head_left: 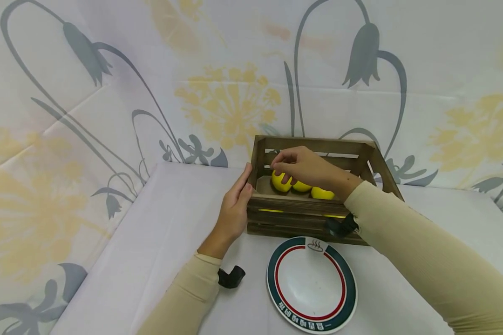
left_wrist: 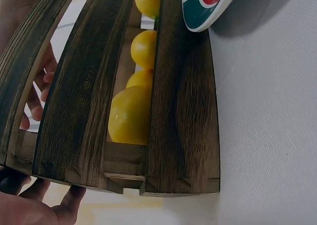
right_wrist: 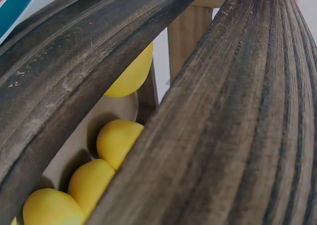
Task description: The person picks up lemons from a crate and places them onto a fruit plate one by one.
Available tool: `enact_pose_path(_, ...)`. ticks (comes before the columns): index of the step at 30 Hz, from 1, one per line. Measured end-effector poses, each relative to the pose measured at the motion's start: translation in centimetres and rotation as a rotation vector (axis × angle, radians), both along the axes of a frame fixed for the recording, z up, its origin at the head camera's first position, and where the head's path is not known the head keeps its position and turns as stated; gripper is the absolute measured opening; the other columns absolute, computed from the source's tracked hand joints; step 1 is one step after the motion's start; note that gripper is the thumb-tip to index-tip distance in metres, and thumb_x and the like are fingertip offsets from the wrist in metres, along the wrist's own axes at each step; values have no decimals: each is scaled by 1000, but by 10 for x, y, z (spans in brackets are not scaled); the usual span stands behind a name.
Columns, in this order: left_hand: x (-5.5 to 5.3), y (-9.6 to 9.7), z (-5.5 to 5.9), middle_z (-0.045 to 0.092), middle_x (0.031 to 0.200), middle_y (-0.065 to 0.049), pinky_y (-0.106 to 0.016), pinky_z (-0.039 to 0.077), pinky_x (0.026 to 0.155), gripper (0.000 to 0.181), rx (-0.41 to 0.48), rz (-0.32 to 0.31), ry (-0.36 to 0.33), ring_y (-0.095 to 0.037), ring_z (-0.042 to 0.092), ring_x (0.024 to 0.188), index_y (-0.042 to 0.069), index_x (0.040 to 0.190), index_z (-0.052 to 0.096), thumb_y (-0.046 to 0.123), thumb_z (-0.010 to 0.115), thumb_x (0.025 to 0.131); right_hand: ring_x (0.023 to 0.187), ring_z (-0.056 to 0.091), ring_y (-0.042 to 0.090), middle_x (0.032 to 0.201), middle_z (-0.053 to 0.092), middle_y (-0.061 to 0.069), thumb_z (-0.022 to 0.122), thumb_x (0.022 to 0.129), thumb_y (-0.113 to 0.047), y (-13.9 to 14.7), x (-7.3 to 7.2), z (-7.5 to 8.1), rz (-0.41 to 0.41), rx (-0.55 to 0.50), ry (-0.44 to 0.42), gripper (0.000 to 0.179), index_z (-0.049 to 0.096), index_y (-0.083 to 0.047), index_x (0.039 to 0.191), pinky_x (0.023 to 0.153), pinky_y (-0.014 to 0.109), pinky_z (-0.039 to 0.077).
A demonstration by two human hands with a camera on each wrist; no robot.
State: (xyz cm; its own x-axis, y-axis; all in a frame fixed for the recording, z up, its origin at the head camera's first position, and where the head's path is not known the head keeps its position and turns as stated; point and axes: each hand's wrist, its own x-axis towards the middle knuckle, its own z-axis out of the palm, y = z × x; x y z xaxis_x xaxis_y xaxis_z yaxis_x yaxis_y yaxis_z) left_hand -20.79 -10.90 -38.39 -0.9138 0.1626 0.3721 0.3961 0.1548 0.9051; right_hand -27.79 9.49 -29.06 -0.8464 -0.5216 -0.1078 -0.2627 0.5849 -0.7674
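A dark wooden slatted crate (head_left: 293, 204) stands on the white-covered table with several yellow lemons (head_left: 282, 181) on its floor. My left hand (head_left: 232, 209) touches the crate's left end, its fingers lying along the outside and the thumb near the front corner. In the left wrist view, the fingertips (left_wrist: 74, 195) of that hand meet the end of the crate. Over the lemons, inside the crate's opening, hangs my right hand (head_left: 306, 167) with loosely bent fingers and nothing visible in them. Through the slats, the left wrist view shows part of this right hand (left_wrist: 39, 91). The front boards partly hide the lemons (right_wrist: 116, 140).
A white plate (head_left: 310, 284) with a green rim band and a red ring lies just in front of the crate. Behind the crate hangs a flower-patterned cloth (head_left: 230, 102). Black wrist cameras (head_left: 231, 277) are worn on both arms.
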Motion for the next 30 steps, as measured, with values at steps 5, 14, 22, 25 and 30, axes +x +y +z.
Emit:
enact_pose_path(5,-1,0,1,25,166,2,-45,26,124,51,13,-1,-7,-27,38,145,11,159,26,24,33,109,92,69,26,117,68,11,53,103,-26,-2,-1,2,5,10,3,28,66,-7,120,80,37,60)
enact_pose_path(14,-3,0,3,26,166,1,-44,24,125,51,11,-3,-21,-24,37,145,12,159,26,24,33,109,91,67,23,121,67,11,53,103,-25,0,-5,0,4,41,-3,29,65,-7,122,84,41,60)
enact_pose_path(22,-3,0,2,25,166,-3,-43,23,126,51,15,-1,-30,-19,30,151,11,159,26,22,33,109,97,67,30,125,63,12,53,103,-25,-4,-10,-5,19,54,-49,29,64,-8,123,86,44,59)
enact_pose_path(25,-1,1,2,25,166,-2,-43,24,125,51,20,-4,-39,-19,29,151,12,159,26,22,33,109,96,68,29,129,59,13,53,102,-25,-6,-12,-9,43,83,-63,30,64,-7,124,84,41,60)
enact_pose_path(30,1,5,0,24,166,-2,-44,28,124,52,10,-11,-27,-23,32,150,13,159,25,25,33,109,92,69,27,124,62,15,54,101,-23,-8,-13,-17,79,130,-75,30,65,-6,123,81,39,60)
